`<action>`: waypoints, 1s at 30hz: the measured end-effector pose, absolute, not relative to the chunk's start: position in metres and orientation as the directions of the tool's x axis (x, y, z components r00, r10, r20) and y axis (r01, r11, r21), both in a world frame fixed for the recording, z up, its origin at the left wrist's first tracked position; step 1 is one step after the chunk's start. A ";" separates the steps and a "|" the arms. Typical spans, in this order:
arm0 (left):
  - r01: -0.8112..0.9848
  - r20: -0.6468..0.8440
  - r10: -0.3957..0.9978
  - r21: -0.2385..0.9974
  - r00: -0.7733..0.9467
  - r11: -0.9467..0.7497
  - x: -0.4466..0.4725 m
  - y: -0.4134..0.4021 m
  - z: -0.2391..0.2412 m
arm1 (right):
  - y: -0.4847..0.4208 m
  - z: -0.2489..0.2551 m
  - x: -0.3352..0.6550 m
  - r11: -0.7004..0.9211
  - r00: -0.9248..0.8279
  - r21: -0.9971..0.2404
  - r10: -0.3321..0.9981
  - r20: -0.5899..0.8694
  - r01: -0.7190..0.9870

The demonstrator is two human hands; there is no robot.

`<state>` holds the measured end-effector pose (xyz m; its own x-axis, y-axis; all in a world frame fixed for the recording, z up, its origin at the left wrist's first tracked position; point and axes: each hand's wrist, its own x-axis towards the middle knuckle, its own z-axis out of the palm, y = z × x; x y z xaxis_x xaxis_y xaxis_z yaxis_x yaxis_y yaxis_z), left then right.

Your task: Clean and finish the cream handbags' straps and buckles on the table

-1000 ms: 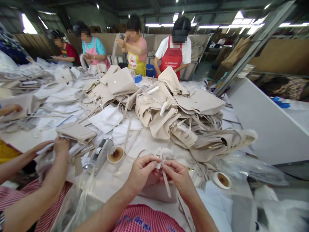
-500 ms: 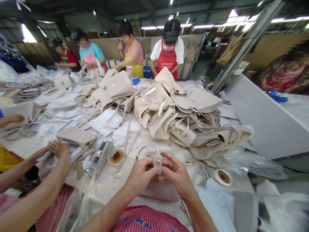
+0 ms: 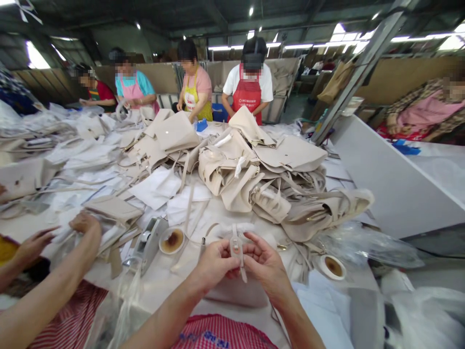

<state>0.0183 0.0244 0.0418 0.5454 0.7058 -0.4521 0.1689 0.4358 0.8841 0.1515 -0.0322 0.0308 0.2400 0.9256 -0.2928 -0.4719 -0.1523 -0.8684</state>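
Low in the middle of the view, my left hand (image 3: pixel 214 264) and my right hand (image 3: pixel 264 264) pinch a narrow cream strap piece (image 3: pixel 237 249) with a small metal fitting, held upright between them. Both hands are closed on it, thumbs and fingers at its sides. Beneath them on the table (image 3: pixel 170 283) lies a cream bag with loose straps. A heap of cream handbags (image 3: pixel 269 179) rises just beyond my hands.
A tape dispenser (image 3: pixel 148 241) and a small dish of brown glue (image 3: pixel 172 240) sit left of my hands; a second dish (image 3: pixel 332 266) sits to the right. A neighbour's arms (image 3: pixel 54 271) work at the left. Several aproned workers stand at the far side.
The strap piece now stands upright between my fingers, its long tail no longer hanging down. The neighbour's hands have drawn apart. The view has tilted slightly.
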 end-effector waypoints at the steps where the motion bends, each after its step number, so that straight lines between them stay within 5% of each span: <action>1: 0.165 -0.437 0.716 0.893 0.545 0.419 0.018 0.024 0.039 | -0.033 0.032 0.151 -0.169 0.237 -0.854 0.918 -0.318 -0.492; 7: 0.247 -0.199 0.878 0.964 0.436 0.096 0.015 0.018 0.026 | -0.038 0.032 0.148 -0.261 0.168 -0.666 0.845 -0.507 -0.698; 10: 0.277 -0.148 0.879 0.961 0.453 0.019 0.013 0.017 0.025 | -0.042 0.029 0.146 -0.302 0.146 -0.699 0.852 -0.503 -0.648; 17: 0.193 -0.194 0.846 0.975 0.497 0.110 0.008 0.017 0.030 | -0.043 0.017 0.143 -0.283 0.255 -0.881 0.883 -0.393 -0.379; 24: 0.086 -0.461 0.645 0.847 0.610 0.524 0.008 0.009 0.049 | -0.039 0.019 0.146 -0.178 0.256 -0.937 0.931 -0.259 -0.300; 30: 0.017 -0.502 0.629 0.789 0.593 0.614 0.004 0.018 0.049 | -0.044 0.015 0.144 -0.121 0.276 -0.929 0.934 -0.225 -0.350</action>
<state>0.0038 0.0181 0.0486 0.5932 0.6292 -0.5022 0.0174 0.6137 0.7894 0.1443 -0.0441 0.0151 0.2765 0.9342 -0.2253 -0.3498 -0.1205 -0.9290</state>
